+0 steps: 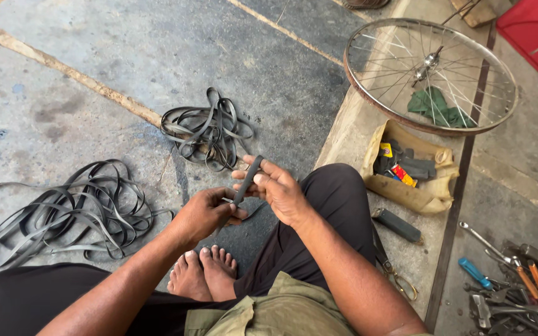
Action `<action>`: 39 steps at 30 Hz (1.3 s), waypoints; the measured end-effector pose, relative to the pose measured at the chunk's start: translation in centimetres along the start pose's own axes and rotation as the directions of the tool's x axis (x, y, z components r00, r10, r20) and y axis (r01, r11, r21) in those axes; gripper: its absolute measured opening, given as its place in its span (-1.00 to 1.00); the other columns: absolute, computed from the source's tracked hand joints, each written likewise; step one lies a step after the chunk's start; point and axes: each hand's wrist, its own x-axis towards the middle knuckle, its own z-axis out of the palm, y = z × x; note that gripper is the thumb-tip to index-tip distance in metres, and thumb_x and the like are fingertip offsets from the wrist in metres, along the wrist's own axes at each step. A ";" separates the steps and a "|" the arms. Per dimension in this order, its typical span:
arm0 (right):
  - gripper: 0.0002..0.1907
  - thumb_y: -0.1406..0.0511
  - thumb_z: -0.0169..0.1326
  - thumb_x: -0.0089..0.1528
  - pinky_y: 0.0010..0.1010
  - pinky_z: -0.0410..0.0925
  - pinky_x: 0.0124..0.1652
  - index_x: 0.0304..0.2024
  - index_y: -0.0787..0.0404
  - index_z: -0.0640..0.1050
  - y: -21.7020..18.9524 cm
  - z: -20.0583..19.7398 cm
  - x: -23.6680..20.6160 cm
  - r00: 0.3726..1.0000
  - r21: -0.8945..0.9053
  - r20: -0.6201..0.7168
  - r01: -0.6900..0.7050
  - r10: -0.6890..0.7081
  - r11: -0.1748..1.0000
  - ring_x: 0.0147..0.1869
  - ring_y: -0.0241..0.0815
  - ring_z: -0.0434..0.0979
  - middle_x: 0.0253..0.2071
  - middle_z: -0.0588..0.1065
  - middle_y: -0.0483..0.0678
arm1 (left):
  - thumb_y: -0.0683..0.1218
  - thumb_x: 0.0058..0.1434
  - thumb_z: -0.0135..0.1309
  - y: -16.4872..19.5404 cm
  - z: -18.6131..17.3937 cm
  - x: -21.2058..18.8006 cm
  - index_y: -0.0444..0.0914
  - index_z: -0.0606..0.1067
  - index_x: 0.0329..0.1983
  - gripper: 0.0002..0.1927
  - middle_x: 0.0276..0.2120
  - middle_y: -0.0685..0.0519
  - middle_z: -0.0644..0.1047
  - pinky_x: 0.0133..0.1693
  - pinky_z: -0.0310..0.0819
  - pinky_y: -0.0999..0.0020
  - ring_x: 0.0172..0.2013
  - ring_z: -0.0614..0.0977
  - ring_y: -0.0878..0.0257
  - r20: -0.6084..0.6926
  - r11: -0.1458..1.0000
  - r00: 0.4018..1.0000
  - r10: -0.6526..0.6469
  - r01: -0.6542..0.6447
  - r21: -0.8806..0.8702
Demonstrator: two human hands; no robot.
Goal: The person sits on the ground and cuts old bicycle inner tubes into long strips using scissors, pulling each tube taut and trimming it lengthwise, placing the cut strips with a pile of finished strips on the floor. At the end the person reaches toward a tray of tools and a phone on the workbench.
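I sit on the floor with my feet [203, 272] tucked in. Both hands hold a short black rubber strip [248, 178] in front of me. My right hand [278, 190] pinches its upper end with fingers curled over it. Lower down, my left hand [203, 213] grips the bottom end of the same strip. The strip stands almost upright between the two hands, over the grey concrete floor.
Two heaps of black rubber bands lie on the floor, a large heap [63, 214] at left and a smaller heap [207, 130] ahead. A spoked bicycle rim [356, 78] over a green cloth [437, 107], a tan bag [434, 199] of patches, a black block [397, 225] and several hand tools [512, 286] lie at right.
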 end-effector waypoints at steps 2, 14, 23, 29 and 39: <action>-0.45 0.33 -0.11 0.39 -0.16 0.49 0.12 0.42 0.37 0.24 -0.1 -0.3 0.2 1.000 -0.045 -0.030 0.004 -0.005 0.999 0.12 0.01 0.63 0.15 0.52 0.23 | -0.20 0.30 -0.09 0.2 0.2 0.2 -0.35 0.50 0.09 -0.68 -0.21 -0.10 0.72 -0.10 0.60 0.30 -0.21 0.76 0.20 -0.001 1.000 1.000 0.007 -0.007 0.014; -0.60 0.40 0.02 0.36 -0.33 0.56 -0.05 0.26 0.32 0.44 0.9 -1.4 0.4 0.986 -0.216 -0.095 0.113 -0.136 0.970 -0.02 -0.13 0.68 -0.02 0.62 0.14 | -0.17 0.27 0.03 0.9 0.7 -0.1 -0.35 0.53 0.00 -0.74 -0.28 -0.04 0.73 -0.21 0.58 0.35 -0.27 0.75 0.27 0.022 0.983 1.000 0.016 -0.019 0.183; -0.72 0.42 0.09 0.32 -0.34 0.58 -0.21 0.10 0.28 0.52 -4.3 -6.3 1.1 0.797 -0.111 -0.468 0.374 -0.381 0.921 -0.19 -0.10 0.69 -0.10 0.63 0.13 | -0.17 0.25 0.10 1.6 -0.6 -0.8 -0.35 0.59 -0.13 -0.81 -0.41 -0.05 0.69 -0.27 0.64 0.33 -0.40 0.71 0.25 0.106 0.974 0.994 -0.008 -0.017 0.226; -0.70 0.52 0.02 0.32 -0.34 0.57 -0.29 0.11 0.31 0.48 -13.3 -12.9 -0.6 0.601 -0.156 -0.594 0.566 -0.535 0.810 -0.26 -0.10 0.66 -0.13 0.63 0.13 | -0.03 0.26 0.12 6.1 -4.0 -3.3 -0.22 0.66 -0.21 -0.80 -0.51 0.10 0.68 -0.30 0.59 0.33 -0.47 0.69 0.33 -0.029 0.797 0.999 0.033 -0.009 0.603; -0.67 0.51 0.04 0.36 -0.21 0.57 -0.17 0.17 0.20 0.48 -22.4 -19.9 -5.7 0.462 -0.263 -0.640 0.619 -0.614 0.740 -0.17 -0.05 0.69 -0.06 0.65 0.10 | 0.11 0.23 0.25 10.2 -8.2 -8.1 -0.15 0.70 -0.24 -0.74 -0.54 0.04 0.63 -0.36 0.50 0.25 -0.50 0.60 0.26 -0.257 0.749 0.963 0.082 0.111 0.654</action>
